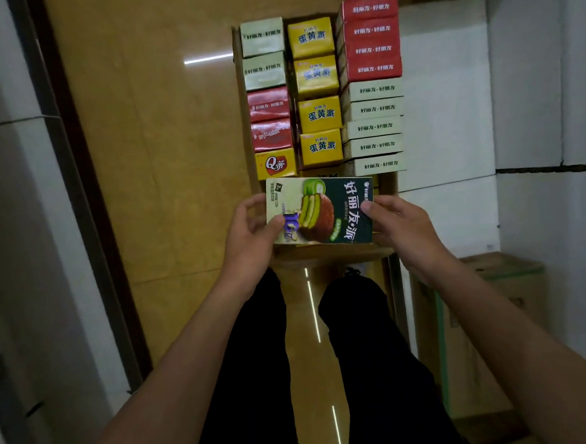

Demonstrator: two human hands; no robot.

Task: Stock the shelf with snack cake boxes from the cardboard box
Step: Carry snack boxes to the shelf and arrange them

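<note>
Step in hand: one snack cake box (320,210) is lifted clear — judged mid-transfer, not yet shelved.
Left hand (251,229): thumb and curled fingers pinch the box's 9 o'clock end.
Right hand (400,225): fingers curl round the 3 o'clock end, thumb on the printed face.
Box location: face up, just above the near edge of the cardboard box (241,98), whose packed rows lie at 12 o'clock.
Next move: likely a turn toward the shelf — its position cannot be told here.
</note>
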